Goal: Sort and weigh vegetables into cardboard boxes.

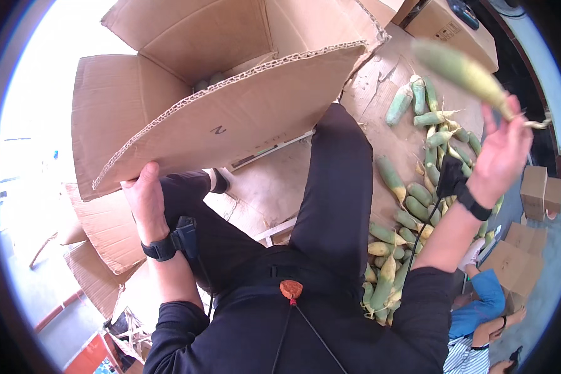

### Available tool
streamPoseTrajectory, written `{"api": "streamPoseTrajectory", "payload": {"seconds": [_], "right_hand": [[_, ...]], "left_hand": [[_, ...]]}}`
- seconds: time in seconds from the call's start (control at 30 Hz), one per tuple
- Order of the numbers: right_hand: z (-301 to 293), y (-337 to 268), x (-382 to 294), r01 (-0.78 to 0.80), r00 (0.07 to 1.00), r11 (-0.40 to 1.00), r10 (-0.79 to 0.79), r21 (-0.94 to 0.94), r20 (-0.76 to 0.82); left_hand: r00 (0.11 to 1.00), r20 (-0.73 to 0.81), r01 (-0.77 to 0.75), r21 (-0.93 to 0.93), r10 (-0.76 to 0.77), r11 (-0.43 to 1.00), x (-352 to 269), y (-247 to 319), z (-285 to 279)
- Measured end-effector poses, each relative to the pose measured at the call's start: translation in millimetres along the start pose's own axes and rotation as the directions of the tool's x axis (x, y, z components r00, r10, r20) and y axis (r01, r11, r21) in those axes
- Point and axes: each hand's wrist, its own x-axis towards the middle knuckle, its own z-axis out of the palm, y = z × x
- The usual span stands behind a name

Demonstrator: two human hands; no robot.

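With my left hand (145,201) I grip the lower edge of a flap on a large open cardboard box (243,117), thumb on the outer face. My right hand (505,149), raised at the right, holds a green radish (463,70) by its pale, tapering root end; the radish is blurred. Below and left of that hand lies a pile of green radishes (418,201) on flattened cardboard. A few rounded things show dimly inside the box; most of its inside is hidden by the flap.
Another closed carton (453,32) stands at the top right. A co-worker in a blue top (477,299) is at the lower right beside open cardboard boxes (514,262). More opened cardboard (107,229) lies at the left. My knees are on either side of a low wooden frame (278,231).
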Motion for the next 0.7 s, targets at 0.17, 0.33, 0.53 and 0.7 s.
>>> {"api": "streamPoseTrajectory", "payload": {"seconds": [0.17,0.33,0.53,0.7], "right_hand": [[70.3,-48.1,28.2,-0.051,0.964,0.894,-0.072,0.445,0.256],[129.1,-33.5,-9.1,-0.094,0.814,0.952,-0.096,0.293,0.573],[57.0,37.1,-20.8,-0.181,0.928,0.970,0.223,-0.162,0.299],[-59.3,145.7,-62.6,-0.463,0.840,0.725,0.542,-0.510,0.008]], "left_hand": [[1.000,-0.006,0.011,0.028,-0.011,1.000,2.2,-2.4,-6.6],[1.000,-0.017,0.002,0.015,-0.002,1.000,-0.1,-1.5,-8.2],[0.999,0.026,0.020,-0.001,-0.020,1.000,0.8,-3.0,-6.8],[0.999,0.032,0.008,0.031,-0.009,0.999,-1.5,-1.0,-12.1]]}}
